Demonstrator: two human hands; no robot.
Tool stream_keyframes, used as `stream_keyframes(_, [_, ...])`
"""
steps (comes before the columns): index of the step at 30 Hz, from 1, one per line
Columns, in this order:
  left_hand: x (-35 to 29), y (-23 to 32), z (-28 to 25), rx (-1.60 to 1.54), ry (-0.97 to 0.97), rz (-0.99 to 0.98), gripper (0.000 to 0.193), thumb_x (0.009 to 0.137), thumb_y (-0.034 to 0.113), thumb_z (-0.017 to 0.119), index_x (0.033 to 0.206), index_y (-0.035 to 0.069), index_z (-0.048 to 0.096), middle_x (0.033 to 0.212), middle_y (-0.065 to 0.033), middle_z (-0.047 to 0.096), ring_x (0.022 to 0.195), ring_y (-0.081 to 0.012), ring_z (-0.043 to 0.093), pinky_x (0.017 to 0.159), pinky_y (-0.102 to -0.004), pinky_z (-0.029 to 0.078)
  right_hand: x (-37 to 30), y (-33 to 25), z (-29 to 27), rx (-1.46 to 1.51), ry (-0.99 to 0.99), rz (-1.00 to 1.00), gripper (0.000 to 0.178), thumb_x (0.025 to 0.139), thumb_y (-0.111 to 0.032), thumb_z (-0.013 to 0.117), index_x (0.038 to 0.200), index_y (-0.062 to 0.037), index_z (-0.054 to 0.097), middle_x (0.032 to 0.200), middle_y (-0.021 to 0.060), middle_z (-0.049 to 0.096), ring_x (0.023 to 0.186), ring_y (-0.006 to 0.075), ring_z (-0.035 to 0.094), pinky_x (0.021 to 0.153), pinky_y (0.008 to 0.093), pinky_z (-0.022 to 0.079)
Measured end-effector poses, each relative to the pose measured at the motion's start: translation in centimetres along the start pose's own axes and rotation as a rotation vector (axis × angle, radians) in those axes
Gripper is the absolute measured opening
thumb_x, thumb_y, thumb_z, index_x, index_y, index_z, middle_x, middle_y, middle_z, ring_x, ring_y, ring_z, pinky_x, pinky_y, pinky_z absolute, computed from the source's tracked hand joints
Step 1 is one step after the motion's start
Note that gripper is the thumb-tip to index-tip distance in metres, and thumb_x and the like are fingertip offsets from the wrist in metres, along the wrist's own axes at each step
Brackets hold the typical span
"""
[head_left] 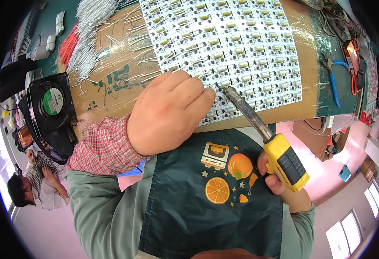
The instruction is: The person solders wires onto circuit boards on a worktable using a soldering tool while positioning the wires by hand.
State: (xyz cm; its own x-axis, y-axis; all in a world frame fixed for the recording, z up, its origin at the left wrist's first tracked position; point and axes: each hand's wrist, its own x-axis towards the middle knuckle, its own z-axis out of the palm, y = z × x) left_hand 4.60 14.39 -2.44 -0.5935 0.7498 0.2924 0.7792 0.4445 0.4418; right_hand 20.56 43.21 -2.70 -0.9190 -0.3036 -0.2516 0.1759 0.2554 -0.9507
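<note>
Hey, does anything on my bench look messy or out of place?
Slightly: a few thin white wires lie askew on the scuffed brown board, strayed between the large white wire pile and the white circuit-board sheet.

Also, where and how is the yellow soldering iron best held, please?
Grip the soldering iron by its thick yellow-and-black handle, probably from the near right, where the right hand holds it. The bare metal shaft points away toward the circuit boards and may be hot.
</note>
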Motion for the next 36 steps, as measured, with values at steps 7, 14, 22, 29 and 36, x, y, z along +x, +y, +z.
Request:
stream_keyframes(7, [-0.1,0.0,0.1,0.005,0.012,0.002,0.032,0.068,-0.003,0.069,0.1,0.003,0.067,0.083,-0.0065,0.056,0.073,-0.0247,0.057,0.065,-0.0358,0.048,0.3,-0.1,-0.2,-0.05,-0.036,0.019,0.044,0.089,-0.05,0.063,0.067,-0.0152,0.05,0.065,0.0032,0.052,0.057,0.0272,0.054,0.052,0.0359,0.041])
stream_keyframes(14, [-0.1,-0.1,0.1,0.001,-0.024,-0.012,0.034,0.068,-0.002,0.069,0.101,0.003,0.067,0.083,-0.0065,0.055,0.074,-0.0249,0.057,0.066,-0.036,0.048,0.3,0.2,-0.2,-0.086,-0.024,-0.041,0.038,0.089,-0.043,0.065,0.069,-0.0141,0.053,0.067,0.0035,0.053,0.058,0.0278,0.054,0.052,0.0364,0.041])
stream_keyframes(22, [0.0,0.0,0.1,0.003,-0.014,-0.017,0.034,0.068,-0.003,0.069,0.101,0.003,0.067,0.085,-0.007,0.056,0.074,-0.0254,0.056,0.067,-0.0364,0.048,0.2,0.1,-0.1,-0.053,0.01,-0.059,0.034,0.089,-0.04,0.066,0.072,-0.012,0.056,0.069,0.0046,0.055,0.061,0.0288,0.056,0.053,0.0362,0.043])
stream_keyframes(29, [0.0,0.0,0.0,-0.001,-0.021,-0.016,0.034,0.068,-0.003,0.07,0.101,0.003,0.067,0.085,-0.0073,0.056,0.074,-0.0257,0.056,0.067,-0.0366,0.048,-0.1,-0.3,-0.3,0.012,-0.011,-0.008,0.04,0.089,-0.048,0.066,0.074,-0.0121,0.056,0.071,0.005,0.056,0.062,0.0282,0.057,0.054,0.0354,0.043])
stream_keyframes(36, [-0.1,0.9,-1.0,0.006,-0.025,-0.028,0.034,0.067,-0.003,0.07,0.101,0.002,0.068,0.084,-0.0076,0.058,0.074,-0.0257,0.058,0.067,-0.0362,0.049,-1.2,0.2,-1.1,-0.003,-0.038,-0.002,0.039,0.088,-0.047,0.069,0.085,-0.0088,0.062,0.078,0.0061,0.06,0.067,0.0294,0.061,0.058,0.0359,0.047])
